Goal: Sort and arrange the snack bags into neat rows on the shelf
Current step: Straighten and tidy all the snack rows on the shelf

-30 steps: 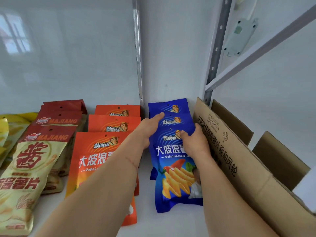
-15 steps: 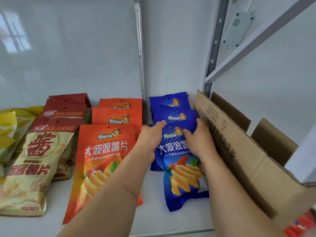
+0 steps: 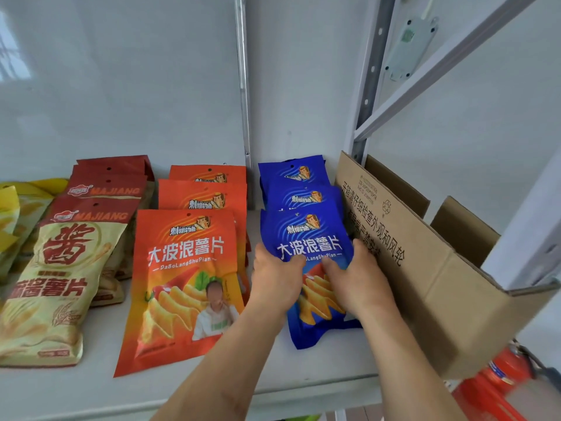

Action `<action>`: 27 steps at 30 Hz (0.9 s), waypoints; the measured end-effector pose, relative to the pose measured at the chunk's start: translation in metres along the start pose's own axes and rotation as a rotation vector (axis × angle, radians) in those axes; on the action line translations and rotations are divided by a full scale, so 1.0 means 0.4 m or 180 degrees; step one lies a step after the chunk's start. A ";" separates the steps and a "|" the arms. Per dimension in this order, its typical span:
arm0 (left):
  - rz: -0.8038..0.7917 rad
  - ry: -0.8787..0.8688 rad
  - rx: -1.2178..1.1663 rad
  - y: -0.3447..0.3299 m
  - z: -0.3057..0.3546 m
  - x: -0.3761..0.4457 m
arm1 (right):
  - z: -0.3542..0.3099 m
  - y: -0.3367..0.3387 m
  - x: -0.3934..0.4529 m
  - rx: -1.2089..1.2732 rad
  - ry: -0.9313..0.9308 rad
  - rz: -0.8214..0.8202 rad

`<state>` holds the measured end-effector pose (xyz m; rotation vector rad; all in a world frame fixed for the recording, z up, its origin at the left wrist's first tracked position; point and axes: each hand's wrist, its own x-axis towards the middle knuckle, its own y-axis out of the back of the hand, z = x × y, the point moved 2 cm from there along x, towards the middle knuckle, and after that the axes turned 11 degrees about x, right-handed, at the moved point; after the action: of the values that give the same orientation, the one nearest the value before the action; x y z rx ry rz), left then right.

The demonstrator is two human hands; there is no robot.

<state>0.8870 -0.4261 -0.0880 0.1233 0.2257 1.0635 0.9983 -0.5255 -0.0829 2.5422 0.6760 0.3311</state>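
Observation:
A row of blue chip bags lies on the white shelf (image 3: 91, 387). Its front blue bag (image 3: 306, 235) is gripped at its left edge by my left hand (image 3: 277, 281) and at its right edge by my right hand (image 3: 358, 281), thumbs on top. Two more blue bags (image 3: 293, 173) overlap behind it. To the left lies a row of orange bags (image 3: 185, 268), then a row of beige and red bags (image 3: 51, 287). Yellow bags (image 3: 12, 208) sit at the far left.
An open cardboard box (image 3: 431, 268) stands on the shelf right beside the blue row, touching my right hand's side. A grey shelf upright (image 3: 368, 86) rises behind it. Something red, like a fire extinguisher (image 3: 498, 378), sits below the shelf at the lower right.
Both hands have slid from the top of the front blue bag down to its middle. The view has drawn back, so the shelf's front edge now shows.

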 end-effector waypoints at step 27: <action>0.0501 -0.0768 0.1777 -0.003 0.001 0.061 | -0.033 -0.055 0.024 -0.0473 -0.0061 0.0602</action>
<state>0.8992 -0.4053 -0.0909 0.7778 0.2929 1.1077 0.9929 -0.4986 -0.0821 2.4675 0.3888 0.4046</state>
